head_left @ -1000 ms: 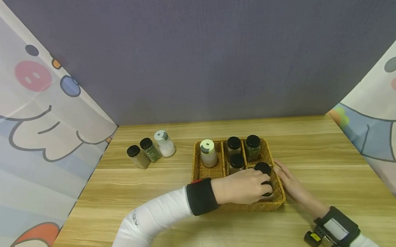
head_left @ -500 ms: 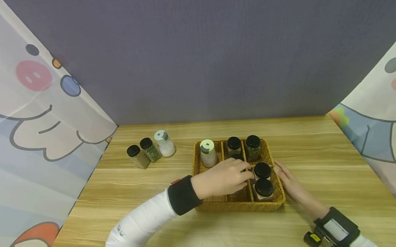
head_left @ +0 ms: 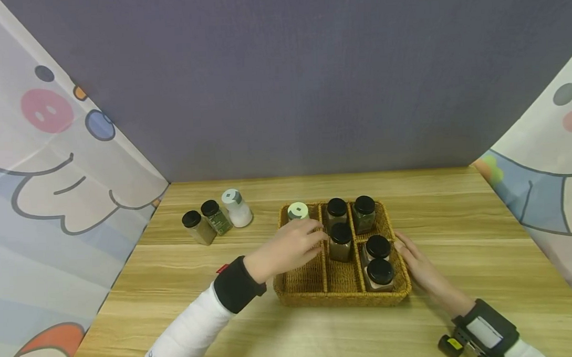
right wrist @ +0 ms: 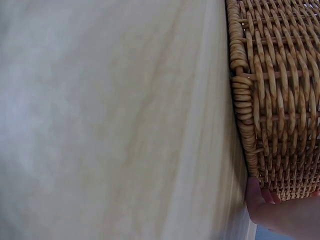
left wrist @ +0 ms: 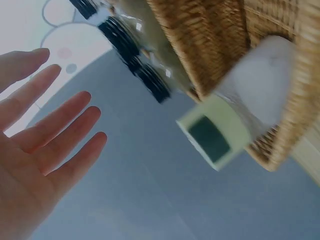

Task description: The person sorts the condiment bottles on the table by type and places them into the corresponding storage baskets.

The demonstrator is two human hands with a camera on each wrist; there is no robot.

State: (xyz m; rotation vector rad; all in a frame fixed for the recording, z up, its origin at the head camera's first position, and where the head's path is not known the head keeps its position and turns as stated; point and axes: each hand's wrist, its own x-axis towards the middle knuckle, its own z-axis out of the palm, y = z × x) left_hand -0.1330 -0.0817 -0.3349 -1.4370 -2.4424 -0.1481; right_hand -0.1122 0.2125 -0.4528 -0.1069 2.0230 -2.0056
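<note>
A divided wicker basket (head_left: 341, 298) stands on the wooden table. My left hand (head_left: 288, 250) is over its left compartment with fingers extended and nothing held; in the left wrist view the fingers (left wrist: 70, 120) are spread. Just beyond that hand, a shaker with a pale green cap (head_left: 297, 210) stands partly hidden. Two black-lidded jars, one of them a brown spice jar (head_left: 340, 245), fill part of the middle compartment. A green herb jar (head_left: 364, 216) stands back right, with two more jars (head_left: 379, 272) in front of it. My right hand (head_left: 419, 263) rests against the basket's right side.
On the table at the left are a black-lidded spice jar (head_left: 200, 229), a green herb jar (head_left: 217, 217) and a white shaker (head_left: 238, 209). A grey panel (head_left: 311, 93) rises behind the table, with cartoon-printed cloths on both sides.
My left hand has let go of a jar in the front right compartment and moved left across the basket, uncovering the jars there and in the middle. The right hand stays in place.
</note>
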